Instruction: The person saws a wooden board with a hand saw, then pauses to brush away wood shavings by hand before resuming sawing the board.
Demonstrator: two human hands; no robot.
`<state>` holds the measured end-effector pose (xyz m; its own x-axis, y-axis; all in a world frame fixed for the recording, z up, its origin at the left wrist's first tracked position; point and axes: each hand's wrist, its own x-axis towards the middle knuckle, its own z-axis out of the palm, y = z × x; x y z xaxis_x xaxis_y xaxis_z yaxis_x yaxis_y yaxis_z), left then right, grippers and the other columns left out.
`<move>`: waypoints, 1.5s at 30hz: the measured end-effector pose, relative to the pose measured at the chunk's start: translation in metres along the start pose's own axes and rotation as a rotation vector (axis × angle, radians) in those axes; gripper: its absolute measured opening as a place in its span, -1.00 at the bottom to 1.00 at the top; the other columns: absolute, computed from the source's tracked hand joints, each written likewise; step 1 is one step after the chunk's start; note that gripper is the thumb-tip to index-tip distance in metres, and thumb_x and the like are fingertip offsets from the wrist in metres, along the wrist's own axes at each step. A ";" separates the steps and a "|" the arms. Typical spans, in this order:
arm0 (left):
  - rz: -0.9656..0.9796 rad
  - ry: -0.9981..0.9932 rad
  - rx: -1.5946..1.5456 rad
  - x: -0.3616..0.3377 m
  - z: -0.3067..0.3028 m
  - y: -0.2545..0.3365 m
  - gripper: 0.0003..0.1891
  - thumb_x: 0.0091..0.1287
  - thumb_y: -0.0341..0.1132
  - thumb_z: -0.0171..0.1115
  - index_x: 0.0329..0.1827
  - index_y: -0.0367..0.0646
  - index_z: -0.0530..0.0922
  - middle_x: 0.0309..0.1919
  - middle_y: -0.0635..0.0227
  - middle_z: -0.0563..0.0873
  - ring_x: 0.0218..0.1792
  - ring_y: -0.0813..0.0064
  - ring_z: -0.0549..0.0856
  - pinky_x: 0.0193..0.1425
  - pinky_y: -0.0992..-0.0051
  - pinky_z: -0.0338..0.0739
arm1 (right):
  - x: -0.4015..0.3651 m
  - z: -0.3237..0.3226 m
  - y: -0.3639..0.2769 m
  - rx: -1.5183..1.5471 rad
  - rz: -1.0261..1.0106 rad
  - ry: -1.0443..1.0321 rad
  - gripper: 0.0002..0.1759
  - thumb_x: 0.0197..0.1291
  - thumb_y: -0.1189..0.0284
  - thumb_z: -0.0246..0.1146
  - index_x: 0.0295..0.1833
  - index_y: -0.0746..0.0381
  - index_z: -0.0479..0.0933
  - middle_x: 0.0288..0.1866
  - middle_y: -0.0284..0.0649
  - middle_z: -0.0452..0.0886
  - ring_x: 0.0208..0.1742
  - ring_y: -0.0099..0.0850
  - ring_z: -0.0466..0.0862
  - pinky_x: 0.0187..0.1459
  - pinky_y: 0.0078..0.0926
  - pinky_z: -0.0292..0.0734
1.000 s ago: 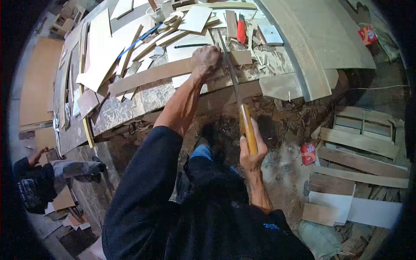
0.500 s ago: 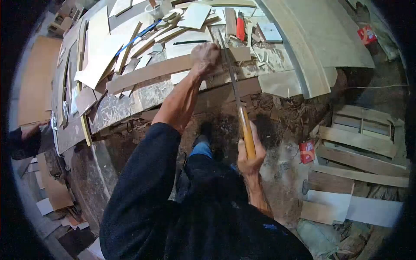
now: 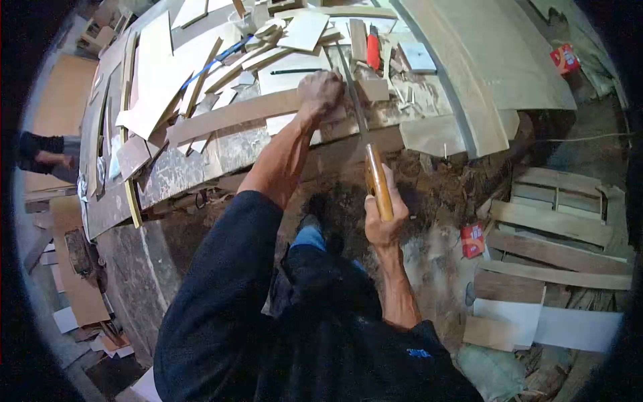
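Note:
My right hand is closed around the amber handle of a handsaw. The saw's long thin blade points away from me and crosses a brown wooden strip at the workbench's near edge. My left hand is closed on that strip just left of the blade, its fingertips mostly hidden from above. A dark pencil-like stick lies on a pale board beyond my left knuckles. A red-handled tool rests farther back, right of the blade.
Wood offcuts and a blue strip clutter the workbench. Long boards lie at the right. Stacked wood pieces and a red packet are on the floor. Another person's arm shows at far left.
My right hand has moved forward, pushing the saw farther across the strip. My left hand stays on the strip. The other person's arm at far left has moved upward and farther into view.

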<state>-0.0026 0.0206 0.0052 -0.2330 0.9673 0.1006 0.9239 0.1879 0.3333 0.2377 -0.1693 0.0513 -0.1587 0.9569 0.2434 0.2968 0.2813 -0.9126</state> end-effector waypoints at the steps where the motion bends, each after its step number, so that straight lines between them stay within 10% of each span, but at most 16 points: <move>1: -0.028 -0.073 0.010 -0.009 0.004 0.001 -0.72 0.34 -0.11 0.18 0.04 0.06 0.62 -0.10 0.19 0.68 -0.11 0.16 0.67 0.07 0.18 0.55 | -0.016 -0.005 -0.004 0.014 -0.021 0.032 -0.37 0.12 0.66 0.12 0.38 0.33 0.37 0.20 0.02 0.60 0.12 -0.32 0.64 0.09 -0.45 0.54; 12: 0.010 0.000 -0.088 -0.010 0.003 0.002 -0.72 0.35 -0.17 0.09 -0.02 -0.06 0.64 -0.34 0.13 0.72 -0.22 0.14 0.72 -0.07 0.16 0.58 | -0.029 -0.019 -0.019 0.011 0.242 -0.069 -0.36 0.11 0.66 0.12 0.39 0.30 0.38 0.18 -0.01 0.61 0.15 -0.30 0.64 0.05 -0.38 0.56; 13: 0.000 -0.039 -0.067 -0.004 0.000 0.005 -0.72 0.36 -0.17 0.08 -0.01 -0.05 0.64 -0.35 0.14 0.72 -0.23 0.15 0.73 -0.07 0.17 0.59 | -0.043 -0.023 -0.013 -0.101 -0.037 0.003 -0.37 0.12 0.66 0.12 0.39 0.30 0.38 0.14 -0.01 0.63 0.12 -0.37 0.65 0.02 -0.43 0.57; 15: -0.036 -0.145 -0.013 -0.006 -0.001 0.004 -0.72 0.37 -0.17 0.07 0.00 -0.04 0.64 -0.38 0.16 0.73 -0.25 0.18 0.74 -0.08 0.18 0.60 | -0.071 -0.033 -0.012 -0.017 0.028 -0.021 -0.38 0.13 0.65 0.11 0.38 0.31 0.38 0.12 -0.01 0.63 0.12 -0.36 0.66 0.00 -0.47 0.57; 21: 0.075 0.019 0.037 0.001 0.019 -0.011 -0.72 0.44 -0.11 0.06 0.02 0.01 0.64 -0.31 0.22 0.73 -0.34 0.28 0.69 -0.16 0.30 0.60 | 0.003 -0.006 -0.006 0.020 0.094 -0.073 -0.33 0.09 0.65 0.10 0.40 0.32 0.35 0.14 -0.03 0.63 -0.20 -0.44 0.64 -0.14 -0.45 0.58; 25: 0.097 0.019 0.009 -0.003 0.038 -0.022 -0.69 0.43 -0.03 0.09 0.03 0.03 0.64 -0.23 0.23 0.72 -0.32 0.31 0.69 -0.19 0.34 0.60 | -0.059 -0.035 -0.037 -0.010 0.166 -0.052 -0.38 0.11 0.68 0.07 0.37 0.32 0.40 0.19 -0.04 0.61 0.12 -0.33 0.65 0.11 -0.41 0.55; 29: 0.058 -0.064 0.086 -0.003 0.011 -0.001 -0.65 0.39 0.02 0.13 0.04 0.04 0.65 -0.18 0.22 0.72 -0.24 0.24 0.71 -0.13 0.28 0.61 | -0.014 -0.008 -0.012 -0.043 -0.073 -0.010 -0.36 0.12 0.70 0.05 0.40 0.32 0.34 0.13 0.10 0.62 0.02 -0.29 0.69 0.02 -0.43 0.58; 33: -0.049 -0.117 0.005 -0.019 0.007 0.005 -0.68 0.38 0.02 0.14 -0.01 0.08 0.69 -0.21 0.23 0.75 -0.22 0.28 0.73 -0.14 0.25 0.62 | -0.006 -0.005 -0.012 0.014 0.142 -0.047 -0.36 0.11 0.69 0.08 0.39 0.31 0.35 0.16 0.12 0.60 0.15 -0.21 0.66 0.08 -0.41 0.57; 35: -0.094 -0.149 -0.029 -0.001 -0.003 0.009 -0.69 0.38 0.01 0.15 -0.04 0.08 0.71 -0.24 0.21 0.76 -0.25 0.28 0.74 -0.15 0.25 0.62 | -0.037 -0.021 -0.017 -0.093 -0.019 -0.012 -0.31 0.11 0.63 0.12 0.44 0.22 0.35 0.11 -0.05 0.65 -0.12 -0.39 0.71 -0.11 -0.38 0.63; 45: 0.090 0.100 -0.060 -0.002 0.002 0.001 -0.70 0.31 -0.24 0.01 -0.29 -0.15 0.72 -0.39 0.05 0.75 -0.34 0.07 0.77 -0.21 0.17 0.66 | -0.025 -0.009 -0.022 -0.021 -0.008 -0.004 -0.37 0.08 0.65 0.10 0.36 0.34 0.41 0.17 -0.02 0.62 0.02 -0.30 0.68 0.02 -0.43 0.57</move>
<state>-0.0011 0.0191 0.0038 -0.1818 0.9574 0.2245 0.9232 0.0875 0.3742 0.2435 -0.1993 0.0684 -0.1650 0.9542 0.2494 0.3156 0.2907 -0.9033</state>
